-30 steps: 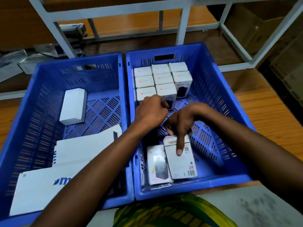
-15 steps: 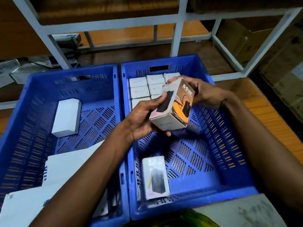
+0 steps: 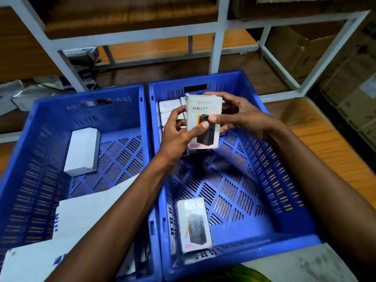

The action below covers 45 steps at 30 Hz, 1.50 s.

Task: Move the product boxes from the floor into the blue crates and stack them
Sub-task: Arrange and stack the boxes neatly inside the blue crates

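Your left grip (image 3: 179,137) and right grip (image 3: 242,117) both clasp the Halley box (image 3: 203,110); set it squarely against the stacked boxes (image 3: 169,105)

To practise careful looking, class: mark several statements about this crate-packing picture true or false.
1. The left hand and right hand both hold the HALLEY box. True.
2. A white box lies in the left crate. True.
3. The HALLEY box is held over the left crate. False: it is over the right crate.
4. The right crate's floor is bare. False: a flat product box lies at its near left corner.
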Each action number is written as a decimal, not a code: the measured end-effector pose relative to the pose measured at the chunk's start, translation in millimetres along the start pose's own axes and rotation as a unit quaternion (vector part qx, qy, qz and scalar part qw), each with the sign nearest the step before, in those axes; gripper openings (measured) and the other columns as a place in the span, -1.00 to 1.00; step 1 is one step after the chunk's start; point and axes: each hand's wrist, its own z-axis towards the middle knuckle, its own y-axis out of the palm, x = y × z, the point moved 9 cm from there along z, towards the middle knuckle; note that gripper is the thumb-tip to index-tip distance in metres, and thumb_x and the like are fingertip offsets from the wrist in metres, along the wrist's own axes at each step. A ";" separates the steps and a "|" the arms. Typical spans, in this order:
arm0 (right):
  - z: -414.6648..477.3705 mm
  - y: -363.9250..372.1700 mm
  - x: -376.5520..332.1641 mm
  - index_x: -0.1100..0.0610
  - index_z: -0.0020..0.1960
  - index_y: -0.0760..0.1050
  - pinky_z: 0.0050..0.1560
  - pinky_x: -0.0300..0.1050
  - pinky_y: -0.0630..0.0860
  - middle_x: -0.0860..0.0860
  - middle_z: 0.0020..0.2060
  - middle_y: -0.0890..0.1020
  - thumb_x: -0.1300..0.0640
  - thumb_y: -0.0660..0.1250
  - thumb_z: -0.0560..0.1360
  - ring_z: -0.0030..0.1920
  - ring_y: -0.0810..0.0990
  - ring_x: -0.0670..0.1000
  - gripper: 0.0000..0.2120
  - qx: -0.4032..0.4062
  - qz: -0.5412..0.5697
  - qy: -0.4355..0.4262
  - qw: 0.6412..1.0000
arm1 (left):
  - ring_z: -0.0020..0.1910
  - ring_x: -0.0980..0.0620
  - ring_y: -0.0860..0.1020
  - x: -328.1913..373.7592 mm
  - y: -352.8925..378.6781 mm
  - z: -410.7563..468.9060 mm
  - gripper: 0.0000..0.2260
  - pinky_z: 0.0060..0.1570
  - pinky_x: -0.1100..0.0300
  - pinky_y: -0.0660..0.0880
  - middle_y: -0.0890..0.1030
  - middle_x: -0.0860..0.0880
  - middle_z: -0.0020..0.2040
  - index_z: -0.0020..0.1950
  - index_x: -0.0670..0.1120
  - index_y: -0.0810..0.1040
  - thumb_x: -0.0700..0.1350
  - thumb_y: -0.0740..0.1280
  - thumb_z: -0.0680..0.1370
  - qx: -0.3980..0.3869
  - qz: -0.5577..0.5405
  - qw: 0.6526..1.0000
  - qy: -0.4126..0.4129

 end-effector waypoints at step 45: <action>-4.7 -8.9 21.6 0.11 0.31 0.28 0.04 0.15 0.53 0.17 0.30 0.45 -0.08 0.72 0.18 0.16 0.59 0.30 -0.10 0.067 -0.614 0.160 0.770 | 0.14 -0.25 0.59 -48.3 18.9 -20.7 -0.88 0.01 -0.03 0.51 0.60 -0.24 0.20 0.04 -0.18 0.53 -0.19 0.22 0.59 -0.188 0.664 0.718 -0.087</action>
